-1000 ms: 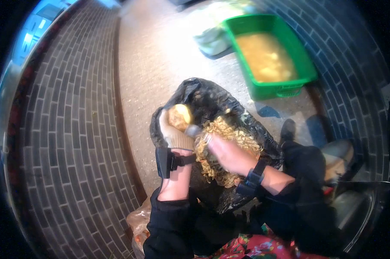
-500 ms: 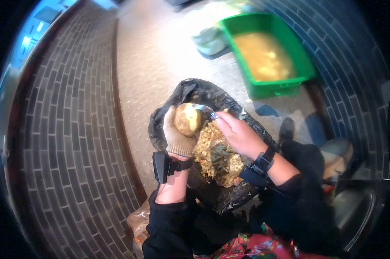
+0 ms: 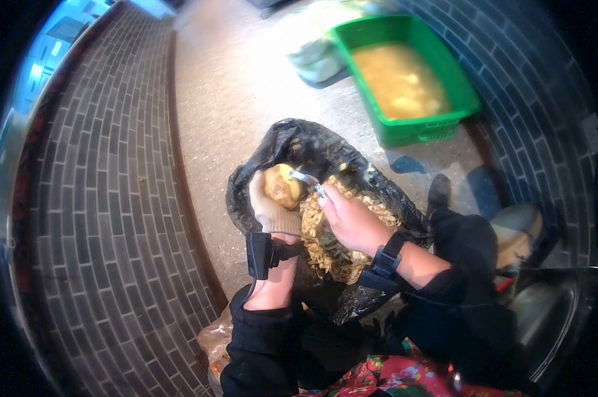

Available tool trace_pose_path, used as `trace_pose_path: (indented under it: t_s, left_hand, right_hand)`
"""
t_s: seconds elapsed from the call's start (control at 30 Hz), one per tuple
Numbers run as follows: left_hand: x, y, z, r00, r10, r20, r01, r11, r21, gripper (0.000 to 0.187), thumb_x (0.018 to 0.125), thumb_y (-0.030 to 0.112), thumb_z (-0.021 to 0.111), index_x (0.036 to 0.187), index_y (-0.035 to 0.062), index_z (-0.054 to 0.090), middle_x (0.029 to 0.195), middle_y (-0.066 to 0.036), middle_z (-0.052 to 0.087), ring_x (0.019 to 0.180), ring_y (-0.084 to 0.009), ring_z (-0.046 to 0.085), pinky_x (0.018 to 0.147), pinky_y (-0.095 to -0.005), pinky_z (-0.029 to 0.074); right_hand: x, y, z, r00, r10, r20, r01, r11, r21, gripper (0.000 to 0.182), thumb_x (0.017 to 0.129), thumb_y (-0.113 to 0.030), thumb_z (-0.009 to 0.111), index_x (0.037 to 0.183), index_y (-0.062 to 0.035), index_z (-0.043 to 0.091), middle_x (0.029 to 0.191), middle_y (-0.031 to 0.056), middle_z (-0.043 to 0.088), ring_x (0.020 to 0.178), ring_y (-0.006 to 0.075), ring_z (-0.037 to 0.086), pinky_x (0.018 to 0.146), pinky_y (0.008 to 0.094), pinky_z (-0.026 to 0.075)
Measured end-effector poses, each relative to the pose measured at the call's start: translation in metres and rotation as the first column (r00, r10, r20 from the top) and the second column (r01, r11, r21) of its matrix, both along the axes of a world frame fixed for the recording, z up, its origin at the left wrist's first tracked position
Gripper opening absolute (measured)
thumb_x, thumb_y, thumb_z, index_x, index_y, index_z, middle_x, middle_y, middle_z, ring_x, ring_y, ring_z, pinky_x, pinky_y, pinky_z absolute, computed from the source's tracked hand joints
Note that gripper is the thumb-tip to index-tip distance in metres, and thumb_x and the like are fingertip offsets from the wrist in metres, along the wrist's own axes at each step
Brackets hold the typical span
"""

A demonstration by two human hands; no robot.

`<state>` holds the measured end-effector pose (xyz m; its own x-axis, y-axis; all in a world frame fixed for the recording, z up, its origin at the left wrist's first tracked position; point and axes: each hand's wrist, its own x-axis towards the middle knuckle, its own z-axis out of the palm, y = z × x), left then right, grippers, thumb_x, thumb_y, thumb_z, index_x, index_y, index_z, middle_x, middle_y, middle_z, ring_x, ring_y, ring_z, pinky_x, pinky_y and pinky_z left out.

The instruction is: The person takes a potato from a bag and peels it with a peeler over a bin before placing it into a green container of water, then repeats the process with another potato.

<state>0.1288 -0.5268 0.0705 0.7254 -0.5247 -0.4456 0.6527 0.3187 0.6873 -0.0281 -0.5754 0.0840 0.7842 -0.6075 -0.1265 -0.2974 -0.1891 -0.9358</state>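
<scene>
My left hand [image 3: 272, 215], in a beige knit glove, is wrapped round a potato [image 3: 279, 189]. Most of the potato's visible side is brown skin, with a pale yellow peeled strip along its upper right. In my bare right hand [image 3: 353, 223] is a peeler [image 3: 308, 180] with a metal head; its tip touches the potato's peeled edge. Both hands are above an opened black plastic bag [image 3: 287, 137] on the floor. A heap of peelings [image 3: 332, 258] lies in the bag, partly hidden by my right hand and wrist.
A green tub [image 3: 385, 129] with cloudy brownish water and pale pieces stands at the upper right. Beside it is a whitish bag [image 3: 312, 56], washed out by glare. A clear plastic bag [image 3: 216, 341] sits at lower left. Brick-patterned walls [image 3: 114, 198] flank the floor.
My right hand and the peeler have shifted slightly down and left. The potato has turned in my left hand, so its peeled strip sits nearer the right edge.
</scene>
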Motion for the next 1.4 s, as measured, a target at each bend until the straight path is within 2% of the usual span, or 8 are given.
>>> trace_pose_path:
  t_s: [0.3,0.43,0.67,0.73,0.9,0.97,1.0,1.4]
  left_hand:
    - [-0.014,-0.006,0.02,0.972,0.23,0.059,-0.236,0.961,0.144,0.05,0.093,0.048,0.044,0.11,0.0046,0.062,0.097,-0.008,0.066,0.086,-0.0256,0.064,0.08,-0.0367,0.052]
    - [-0.001,0.0,0.002,0.987,0.14,-0.077,-0.12,0.97,0.213,0.052,0.093,0.049,0.044,0.115,0.004,0.06,0.102,-0.009,0.065,0.091,-0.0242,0.063,0.084,-0.0359,0.05]
    - [0.013,-0.004,-0.007,0.968,0.242,0.067,-0.25,0.955,0.161,0.056,0.091,0.053,0.044,0.118,0.0062,0.06,0.109,-0.01,0.064,0.099,-0.0246,0.061,0.089,-0.0392,0.048]
    - [0.029,0.004,-0.024,0.986,0.134,-0.1,-0.128,0.989,0.069,0.057,0.092,0.054,0.042,0.118,0.0063,0.061,0.111,-0.011,0.064,0.101,-0.0272,0.061,0.09,-0.0416,0.048]
    - [0.008,0.0,-0.003,0.996,0.038,-0.08,-0.038,0.999,-0.003,0.047,0.091,0.049,0.051,0.107,0.006,0.063,0.103,-0.008,0.066,0.094,-0.0229,0.062,0.085,-0.0369,0.049]
    - [0.003,-0.001,-0.003,0.99,-0.08,0.113,0.083,0.996,-0.018,0.043,0.092,0.046,0.054,0.105,0.006,0.062,0.102,-0.008,0.065,0.094,-0.0219,0.062,0.084,-0.0357,0.049]
    - [-0.003,-0.003,0.003,0.984,-0.059,0.165,0.058,0.998,0.014,0.035,0.094,0.038,0.056,0.103,0.0056,0.062,0.098,-0.007,0.064,0.092,-0.02,0.061,0.083,-0.0338,0.049]
    - [0.014,-0.002,-0.041,0.98,0.111,0.165,-0.145,0.967,0.208,0.048,0.095,0.05,0.043,0.106,0.0071,0.062,0.101,-0.01,0.065,0.088,-0.0264,0.063,0.082,-0.0395,0.05]
  right_hand:
    - [0.001,0.026,0.004,0.993,0.053,-0.104,-0.046,0.996,0.074,0.03,0.099,-0.02,0.044,0.124,-0.0035,0.04,0.07,0.0256,0.058,0.066,0.0433,0.06,0.06,0.0508,0.044]
    - [0.001,0.045,-0.002,0.995,0.031,-0.097,-0.023,0.996,0.084,0.03,0.099,-0.019,0.045,0.124,-0.0032,0.04,0.071,0.0266,0.059,0.066,0.044,0.061,0.06,0.0508,0.045]
    - [-0.006,0.029,0.007,0.996,0.087,-0.013,-0.085,0.99,0.112,0.03,0.1,-0.026,0.046,0.12,-0.0044,0.046,0.073,0.022,0.061,0.066,0.0408,0.061,0.058,0.0454,0.045]
    - [-0.006,0.015,0.009,0.999,0.047,-0.023,-0.044,0.992,0.115,0.026,0.099,-0.026,0.045,0.116,-0.0057,0.047,0.071,0.0218,0.062,0.064,0.0401,0.062,0.057,0.0474,0.045]
    - [-0.005,-0.013,0.014,0.992,-0.121,0.042,0.12,0.993,0.022,0.024,0.099,-0.026,0.045,0.109,-0.0051,0.05,0.074,0.0253,0.062,0.07,0.0432,0.061,0.061,0.0514,0.045]
    - [-0.006,-0.016,0.016,0.991,-0.12,0.054,0.119,0.993,0.009,0.025,0.099,-0.026,0.045,0.109,-0.0037,0.05,0.075,0.0264,0.062,0.072,0.0452,0.06,0.062,0.0531,0.045]
    - [-0.006,-0.016,0.016,0.994,-0.104,0.028,0.105,0.994,-0.022,0.026,0.099,-0.026,0.045,0.11,-0.0033,0.05,0.074,0.0262,0.061,0.071,0.0451,0.06,0.062,0.053,0.045]
    - [0.003,0.019,0.002,0.997,0.005,-0.081,-0.009,0.999,-0.041,0.032,0.1,-0.022,0.042,0.123,-0.001,0.04,0.066,0.0256,0.058,0.063,0.0434,0.06,0.057,0.0531,0.044]
